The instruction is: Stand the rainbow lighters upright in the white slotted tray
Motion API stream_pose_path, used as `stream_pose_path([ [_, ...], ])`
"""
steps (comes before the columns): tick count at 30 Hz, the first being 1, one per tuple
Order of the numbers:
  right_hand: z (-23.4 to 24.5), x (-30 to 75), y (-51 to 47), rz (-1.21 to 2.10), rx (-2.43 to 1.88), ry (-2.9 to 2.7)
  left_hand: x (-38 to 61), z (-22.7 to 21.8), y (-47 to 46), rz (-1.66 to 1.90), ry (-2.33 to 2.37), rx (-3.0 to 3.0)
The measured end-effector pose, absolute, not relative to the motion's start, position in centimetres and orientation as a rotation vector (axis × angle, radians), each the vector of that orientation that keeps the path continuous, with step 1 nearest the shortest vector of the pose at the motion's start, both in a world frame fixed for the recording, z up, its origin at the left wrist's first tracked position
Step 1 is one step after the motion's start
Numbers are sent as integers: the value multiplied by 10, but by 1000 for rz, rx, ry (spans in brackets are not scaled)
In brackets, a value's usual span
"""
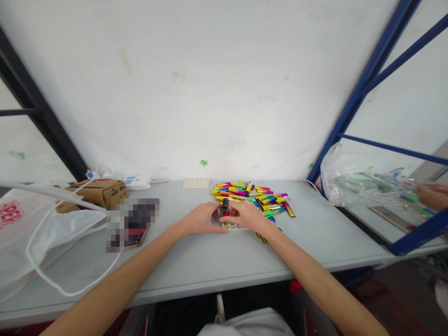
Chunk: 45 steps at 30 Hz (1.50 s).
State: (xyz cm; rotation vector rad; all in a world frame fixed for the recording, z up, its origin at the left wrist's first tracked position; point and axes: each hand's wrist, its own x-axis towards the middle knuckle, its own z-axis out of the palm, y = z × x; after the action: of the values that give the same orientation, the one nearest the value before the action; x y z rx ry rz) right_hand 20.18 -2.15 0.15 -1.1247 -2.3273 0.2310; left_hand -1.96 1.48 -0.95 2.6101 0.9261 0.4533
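Observation:
A small white tray with round holes lies on the desk between my hands. A small black-and-red piece that looks like a lighter top stands upright over its left end. My right hand is closed on this piece, thumb in front and fingers curled behind. On the other side, my left hand curves around the tray's left end. Its thumb reaches the tray's front edge, apart from the fingers, whose tips are partly hidden. Right behind my hands spreads a pile of shiny rainbow-coloured metallic sleeves.
Another white holed tray lies by the wall. To the left are a cardboard box, a blurred-out phone, a white cable and a plastic bag. Blue frame posts bound the right; beyond them a co-worker's hand shows.

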Motion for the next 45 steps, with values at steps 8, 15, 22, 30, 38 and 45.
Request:
stream_pose_path([
  [8,-4,237,-1,108,-1237,-2036,-19,-9,15,422,983,2628],
  [15,-24,260,25,-88,-1241,-2136,-21,-1,11,411,977,2608],
  [22,-22,254,24,-25,-1264,-2324,-25,6,11,330,976,2588],
  [30,-21,260,24,-41,-1348,-2246,-29,5,12,323,957,2582],
  [38,-9,255,19,170,-1325,-1861,-26,7,10,355,954,2569],
  [45,-4,256,21,462,-1196,-1543,-20,-3,11,430,979,2595],
])
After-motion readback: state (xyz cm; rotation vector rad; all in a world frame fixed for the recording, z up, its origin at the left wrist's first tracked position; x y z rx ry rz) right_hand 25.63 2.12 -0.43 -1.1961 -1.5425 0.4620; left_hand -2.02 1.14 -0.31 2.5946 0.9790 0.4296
